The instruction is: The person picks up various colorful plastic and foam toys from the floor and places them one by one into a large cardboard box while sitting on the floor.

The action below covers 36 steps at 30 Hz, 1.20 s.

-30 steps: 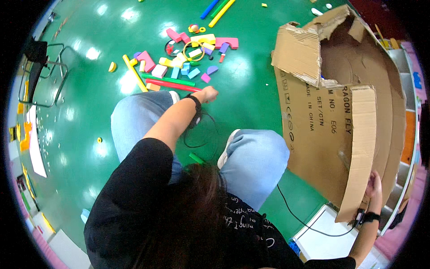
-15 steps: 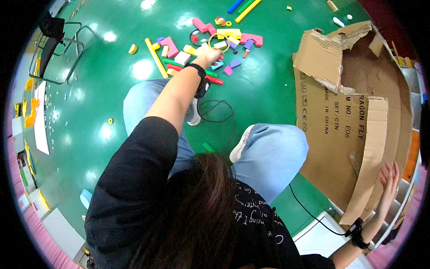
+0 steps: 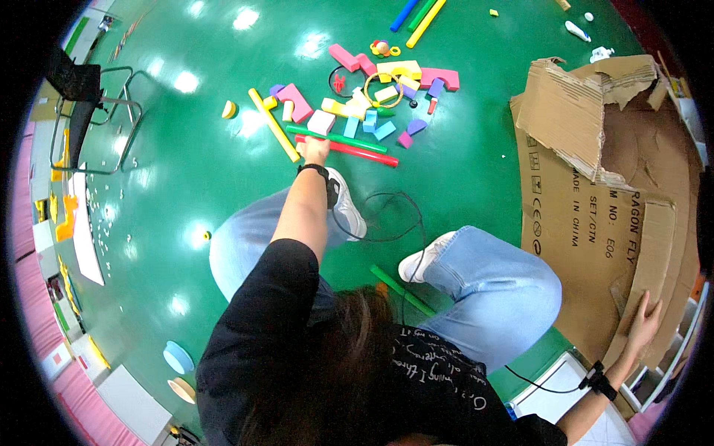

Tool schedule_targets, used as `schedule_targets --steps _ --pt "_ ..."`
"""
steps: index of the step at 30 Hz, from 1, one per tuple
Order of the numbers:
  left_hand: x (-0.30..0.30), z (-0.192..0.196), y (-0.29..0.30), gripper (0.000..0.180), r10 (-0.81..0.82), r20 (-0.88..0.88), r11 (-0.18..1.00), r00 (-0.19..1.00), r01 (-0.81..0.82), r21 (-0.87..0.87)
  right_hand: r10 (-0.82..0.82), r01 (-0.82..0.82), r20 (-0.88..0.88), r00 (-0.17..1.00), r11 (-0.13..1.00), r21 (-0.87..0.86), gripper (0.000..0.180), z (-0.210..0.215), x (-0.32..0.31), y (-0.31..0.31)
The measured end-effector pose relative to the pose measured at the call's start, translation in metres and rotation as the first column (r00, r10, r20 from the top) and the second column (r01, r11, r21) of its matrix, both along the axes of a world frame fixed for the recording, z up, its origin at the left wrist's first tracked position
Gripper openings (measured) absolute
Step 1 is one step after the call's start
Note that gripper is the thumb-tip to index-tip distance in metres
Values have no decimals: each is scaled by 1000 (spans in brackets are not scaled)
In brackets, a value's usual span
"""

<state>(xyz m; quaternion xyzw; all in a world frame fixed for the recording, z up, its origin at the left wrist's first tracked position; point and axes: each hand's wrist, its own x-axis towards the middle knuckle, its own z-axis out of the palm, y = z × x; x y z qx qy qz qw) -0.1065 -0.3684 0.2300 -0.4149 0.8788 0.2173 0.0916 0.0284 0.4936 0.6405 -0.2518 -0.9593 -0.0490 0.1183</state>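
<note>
On the green floor [image 3: 171,171], ahead of the seated person's knees, the left hand [image 3: 314,151] was stretched out to the near end of a long red foam stick [image 3: 349,152]. Its fingers looked closed over that end, though the grip itself was too small to tell for sure. The step in hand seemed to be the taking up of this stick from the heap of coloured foam blocks [image 3: 372,93].

The red stick lay flat, its long axis running from the hand rightward and slightly toward the person, its far end pointing at the torn cardboard box [image 3: 587,193]. A green stick [image 3: 338,138] lay just beyond it, nearly parallel, and a yellow stick [image 3: 273,125] slanted away on the left.

The right hand [image 3: 644,321] was spread flat, fingers wide, against the box's lower flap, holding nothing.

The next move would likely call for a firm pinch near the end and a lift clear of the green stick, since the two lay so close together.
</note>
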Motion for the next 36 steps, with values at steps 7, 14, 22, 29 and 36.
schedule_targets --steps 7,14,22,29,36 --pt "-46 -8 46 79 212 -9 964 977 -210 -160 103 -104 16 995 978 181 57 27 34 50" --pt "-62 -2 35 73 -4 102 968 995 29 -248 32 -31 9 999 992 -119 50 39 37 35" --pt "-60 -9 52 73 -52 108 996 993 60 -72 -6 12 52 999 994 -105 48 50 39 21" --pt "-54 -39 25 62 -6 -226 982 974 49 184 -17 22 49 999 994 -108 51 32 31 17" --pt "-54 22 86 43 308 -250 591 918 22 807 102 -102 -9 995 986 -130 57 31 4 -14"
